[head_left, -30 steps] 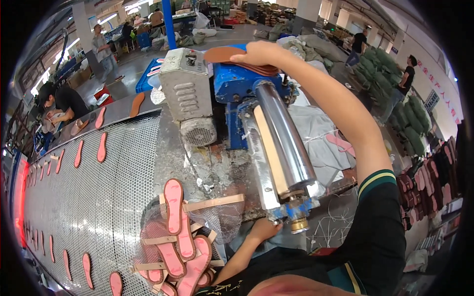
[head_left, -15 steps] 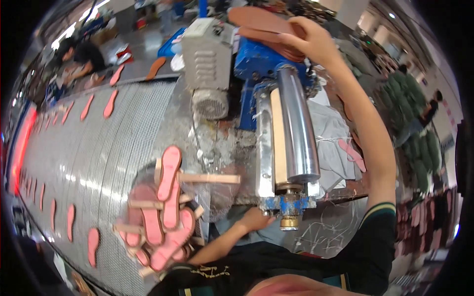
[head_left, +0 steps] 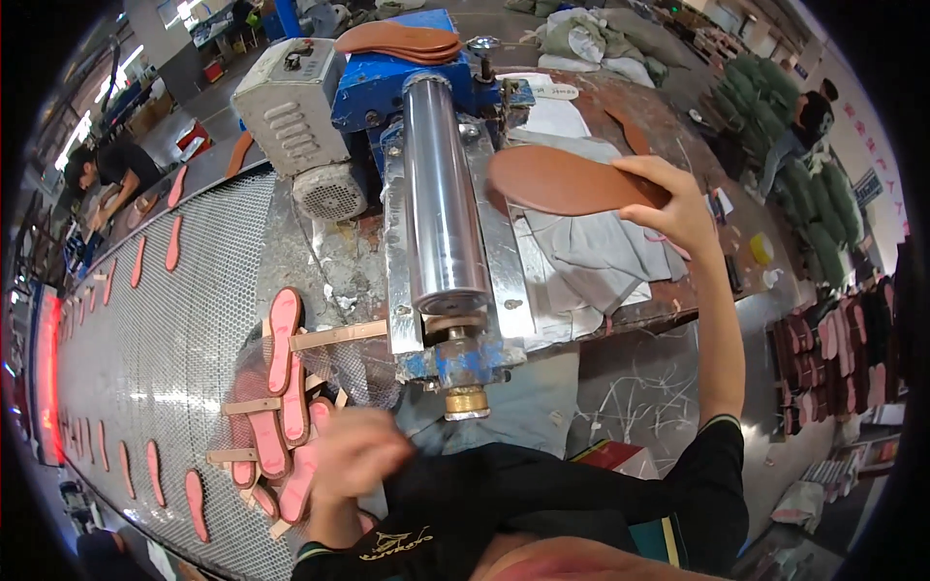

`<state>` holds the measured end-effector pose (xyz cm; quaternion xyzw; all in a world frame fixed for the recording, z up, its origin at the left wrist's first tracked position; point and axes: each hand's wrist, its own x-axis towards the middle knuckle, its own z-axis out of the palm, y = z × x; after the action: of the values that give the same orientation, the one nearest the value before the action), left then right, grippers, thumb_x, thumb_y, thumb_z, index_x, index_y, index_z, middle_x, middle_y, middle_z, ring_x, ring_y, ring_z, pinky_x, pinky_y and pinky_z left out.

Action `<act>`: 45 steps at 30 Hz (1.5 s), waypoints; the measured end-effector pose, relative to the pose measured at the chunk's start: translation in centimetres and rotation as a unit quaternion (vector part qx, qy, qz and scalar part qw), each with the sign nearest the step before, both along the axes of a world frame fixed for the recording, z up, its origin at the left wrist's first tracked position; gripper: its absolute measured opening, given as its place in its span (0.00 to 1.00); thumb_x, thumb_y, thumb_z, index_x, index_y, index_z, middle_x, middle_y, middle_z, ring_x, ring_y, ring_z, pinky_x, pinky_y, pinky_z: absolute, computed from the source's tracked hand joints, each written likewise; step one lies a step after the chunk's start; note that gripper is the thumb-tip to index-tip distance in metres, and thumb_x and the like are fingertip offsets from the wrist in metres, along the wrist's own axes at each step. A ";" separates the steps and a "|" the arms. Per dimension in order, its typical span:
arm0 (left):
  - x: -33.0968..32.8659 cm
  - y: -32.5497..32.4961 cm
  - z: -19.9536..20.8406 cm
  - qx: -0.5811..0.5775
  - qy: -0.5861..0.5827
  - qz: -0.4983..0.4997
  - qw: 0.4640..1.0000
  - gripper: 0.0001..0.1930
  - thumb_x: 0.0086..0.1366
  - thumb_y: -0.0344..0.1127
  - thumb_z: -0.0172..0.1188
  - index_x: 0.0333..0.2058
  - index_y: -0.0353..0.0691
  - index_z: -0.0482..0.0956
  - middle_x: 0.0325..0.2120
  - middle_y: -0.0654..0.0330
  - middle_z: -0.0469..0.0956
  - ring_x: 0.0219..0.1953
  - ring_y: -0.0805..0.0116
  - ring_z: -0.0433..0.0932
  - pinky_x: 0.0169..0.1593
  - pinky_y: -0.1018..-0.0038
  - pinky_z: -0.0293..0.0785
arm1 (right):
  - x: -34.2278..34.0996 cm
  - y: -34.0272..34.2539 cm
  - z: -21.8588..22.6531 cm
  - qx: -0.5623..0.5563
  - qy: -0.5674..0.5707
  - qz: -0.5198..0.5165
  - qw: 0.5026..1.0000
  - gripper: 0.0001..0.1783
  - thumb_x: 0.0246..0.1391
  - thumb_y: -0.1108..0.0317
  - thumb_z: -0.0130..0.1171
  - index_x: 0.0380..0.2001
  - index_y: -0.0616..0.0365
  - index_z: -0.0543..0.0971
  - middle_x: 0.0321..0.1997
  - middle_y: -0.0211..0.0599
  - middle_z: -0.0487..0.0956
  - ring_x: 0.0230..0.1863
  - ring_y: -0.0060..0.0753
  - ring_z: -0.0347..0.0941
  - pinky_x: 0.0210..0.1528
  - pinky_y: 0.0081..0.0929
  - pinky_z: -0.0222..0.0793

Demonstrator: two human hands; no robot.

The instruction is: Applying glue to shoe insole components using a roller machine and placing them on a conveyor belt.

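Note:
Pinched at its narrow end, a brown insole (head_left: 567,181) juts leftward from my right hand (head_left: 673,203), right of the metal roller (head_left: 441,194). The fingers are closed around that end, and the broad end points toward the roller. Further back, a small stack of brown insoles (head_left: 397,43) lies on top of the blue machine housing (head_left: 373,89). My left hand (head_left: 360,453), smeared by motion, is raised by the near right side of a pile of pink insoles (head_left: 281,353) with tan straps; its fingers cannot be made out.
Spaced pink insoles (head_left: 196,504) lie on the mesh conveyor belt (head_left: 218,232) at left. A grey motor casing (head_left: 291,107) stands beside the roller. Grey cloth (head_left: 591,257) covers part of the right bench. A co-worker (head_left: 121,179) sits at far left; green sacks (head_left: 760,107) are stacked at far right.
My right hand has left the stack on the housing and come nearer with a brown insole. My left hand has moved from below the roller's end toward the pink pile. The view has shifted.

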<state>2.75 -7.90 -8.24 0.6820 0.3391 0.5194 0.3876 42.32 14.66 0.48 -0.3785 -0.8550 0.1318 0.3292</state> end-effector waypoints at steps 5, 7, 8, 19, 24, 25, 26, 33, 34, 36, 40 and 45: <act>-6.2 8.0 7.4 0.062 0.150 0.192 0.968 0.12 0.51 0.24 0.64 0.36 0.29 0.79 0.34 0.53 0.79 0.36 0.67 0.77 0.39 0.74 0.72 | -7.1 0.4 0.0 -0.024 0.016 0.063 0.998 0.30 0.35 0.65 0.74 0.45 0.62 0.78 0.45 0.40 0.80 0.48 0.39 0.75 0.53 0.30 0.68; -5.6 12.2 9.4 0.110 0.298 0.122 0.940 0.27 0.50 0.33 0.70 0.50 0.33 0.74 0.49 0.51 0.75 0.50 0.60 0.74 0.52 0.70 0.69 | -8.7 0.2 -1.4 0.094 0.009 0.073 0.993 0.26 0.37 0.59 0.73 0.41 0.58 0.79 0.41 0.39 0.80 0.45 0.42 0.75 0.50 0.33 0.69; -5.2 13.6 9.8 0.120 0.303 0.124 0.937 0.27 0.50 0.33 0.70 0.50 0.33 0.74 0.49 0.51 0.75 0.50 0.60 0.74 0.52 0.70 0.69 | -9.3 -0.4 -1.8 0.160 0.021 0.095 0.982 0.26 0.39 0.60 0.71 0.43 0.59 0.77 0.42 0.40 0.79 0.46 0.45 0.73 0.52 0.35 0.67; -8.7 16.4 10.0 0.038 0.451 -0.020 0.892 0.42 0.40 0.33 0.75 0.57 0.38 0.68 0.55 0.51 0.68 0.58 0.53 0.67 0.62 0.66 0.63 | -6.1 -17.8 -19.5 -0.206 0.132 -0.090 0.965 0.08 0.50 0.70 0.63 0.30 0.63 0.80 0.24 0.39 0.80 0.24 0.28 0.76 0.28 0.23 0.70; -12.2 17.8 8.4 0.012 0.448 -0.068 0.891 0.46 0.41 0.29 0.73 0.62 0.42 0.62 0.57 0.56 0.68 0.58 0.59 0.67 0.62 0.65 0.63 | -6.8 -22.5 -31.0 -0.525 0.221 -0.116 0.814 0.09 0.55 0.69 0.60 0.27 0.65 0.79 0.16 0.32 0.76 0.16 0.18 0.71 0.18 0.20 0.64; -13.3 17.6 7.9 -0.004 0.430 -0.069 0.900 0.46 0.42 0.29 0.73 0.62 0.42 0.61 0.56 0.56 0.68 0.57 0.61 0.68 0.61 0.66 0.63 | -7.3 -22.6 -32.7 -0.354 0.123 -0.144 0.916 0.10 0.56 0.67 0.59 0.26 0.64 0.78 0.15 0.32 0.75 0.15 0.19 0.71 0.17 0.21 0.63; -14.6 16.9 7.3 -0.078 0.386 -0.052 0.918 0.46 0.42 0.29 0.73 0.62 0.42 0.61 0.56 0.57 0.68 0.56 0.62 0.68 0.61 0.66 0.64 | -7.5 -22.8 -33.6 -0.160 0.026 -0.159 0.974 0.11 0.58 0.66 0.58 0.25 0.63 0.78 0.14 0.31 0.75 0.13 0.19 0.70 0.16 0.21 0.62; -28.0 2.8 -0.7 -0.373 -0.140 0.168 0.902 0.29 0.69 0.51 0.48 0.62 0.40 0.60 0.49 0.56 0.72 0.48 0.62 0.74 0.50 0.66 0.76 | -9.4 -22.1 -32.2 -0.382 0.090 -0.166 0.905 0.13 0.56 0.66 0.57 0.21 0.61 0.75 0.09 0.37 0.72 0.12 0.32 0.72 0.18 0.29 0.64; -30.0 0.2 -2.1 -0.393 -0.176 0.196 0.881 0.28 0.70 0.53 0.43 0.61 0.39 0.61 0.48 0.55 0.72 0.47 0.59 0.75 0.47 0.65 0.77 | -9.1 -22.1 -32.4 -0.381 0.082 -0.162 0.906 0.13 0.56 0.66 0.57 0.21 0.61 0.75 0.09 0.38 0.72 0.11 0.33 0.72 0.18 0.30 0.64; -32.8 -4.9 -4.7 -0.429 -0.258 0.288 0.816 0.28 0.72 0.55 0.37 0.58 0.38 0.64 0.48 0.52 0.74 0.45 0.55 0.77 0.43 0.63 0.80 | -8.5 -22.4 -32.9 -0.383 0.071 -0.152 0.908 0.13 0.56 0.66 0.57 0.21 0.61 0.75 0.09 0.38 0.72 0.11 0.33 0.72 0.18 0.30 0.64; -38.0 -14.8 -10.6 -0.473 -0.286 0.413 0.724 0.26 0.72 0.55 0.36 0.53 0.40 0.67 0.45 0.53 0.76 0.43 0.55 0.78 0.41 0.62 0.81 | -7.5 -22.2 -37.1 -0.361 0.021 -0.151 0.920 0.08 0.52 0.70 0.57 0.21 0.62 0.76 0.15 0.45 0.75 0.18 0.45 0.75 0.22 0.34 0.67; -38.1 -17.1 -12.8 -0.471 -0.270 0.529 0.652 0.26 0.69 0.59 0.39 0.45 0.41 0.72 0.35 0.58 0.79 0.36 0.64 0.80 0.35 0.66 0.81 | -5.6 -22.2 -41.2 -0.258 0.006 -0.118 0.959 0.14 0.59 0.61 0.55 0.23 0.56 0.73 0.12 0.25 0.69 0.08 0.19 0.63 0.12 0.21 0.60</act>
<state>-35.33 -25.05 -21.08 -0.0575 0.7218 0.5680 0.3913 36.71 -7.54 -40.70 -0.5479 -0.7394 0.3103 0.2383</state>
